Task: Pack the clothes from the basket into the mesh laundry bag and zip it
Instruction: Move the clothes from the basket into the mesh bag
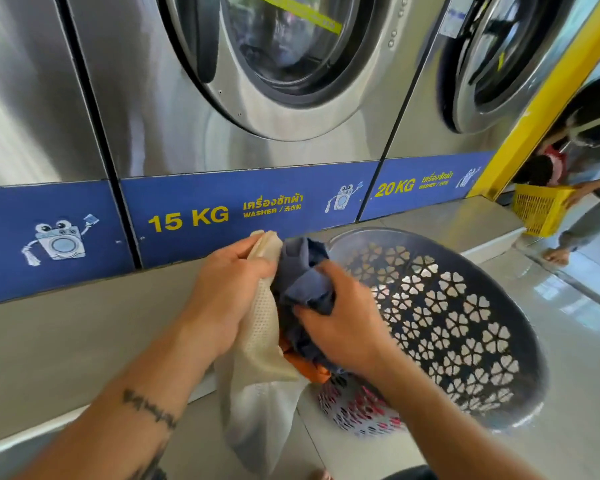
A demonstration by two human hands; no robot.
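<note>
**Asker:** What are my hands doing right now?

**Describer:** Your left hand (227,292) is clamped on the rim of the cream mesh laundry bag (264,344), lifting it so the mouth stays open toward your right. Your right hand (343,323) is closed around a bunched navy garment (303,275) and is pressing it into that opening. The bag hangs below your hands, its lower part draping down to the tiled floor (568,358).

**Asker:** Where is the basket, and is there more to pack?

**Describer:** The dark round laundry basket (520,327), with flower-shaped cutouts, sits tipped on its side just to the right of your right hand, its front edge against the raised step (84,323) under the 15 KG washer (222,98). Something orange (312,374) shows at the bag's mouth beneath the navy cloth. Pink fabric (361,410) seems to lie behind the basket's lower wall, though the blur makes that uncertain. The zip is hidden, so closing it looks some way off.
</note>
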